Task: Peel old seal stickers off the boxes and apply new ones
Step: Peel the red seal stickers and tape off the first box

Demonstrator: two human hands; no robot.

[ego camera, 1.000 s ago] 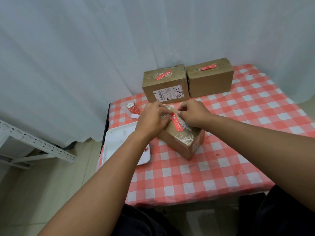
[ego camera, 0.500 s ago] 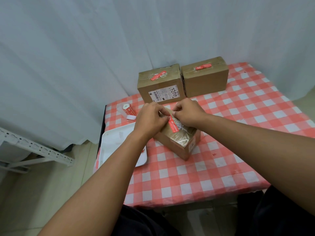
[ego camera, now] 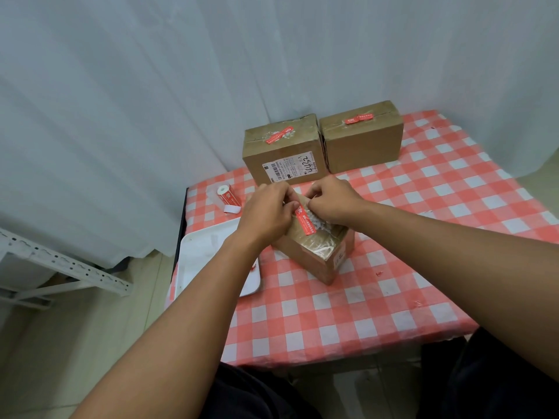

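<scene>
A small cardboard box point(ego camera: 314, 255) sits turned at an angle on the checked table point(ego camera: 348, 313). A red seal sticker point(ego camera: 306, 221) runs across its taped top, with white torn residue beside it. My left hand point(ego camera: 266, 213) grips the box's top left side, its thumb by the sticker's far end. My right hand point(ego camera: 331, 201) has curled fingers pinching at that same far end; the fingertips are hidden. Two more boxes stand at the back, one with a shipping label point(ego camera: 282, 152) and one plain point(ego camera: 363, 140), each with a red sticker on top.
A roll of red stickers point(ego camera: 227, 195) lies at the table's back left. A white tray point(ego camera: 208, 261) overhangs the left edge, holding small red scraps. Red scraps dot the cloth on the right. A white curtain hangs behind, and a metal rack point(ego camera: 60, 267) stands on the floor to the left.
Both hands stay at the sticker's far end on the near box, with only slight finger shifts. The sticker still lies flat on the top.
</scene>
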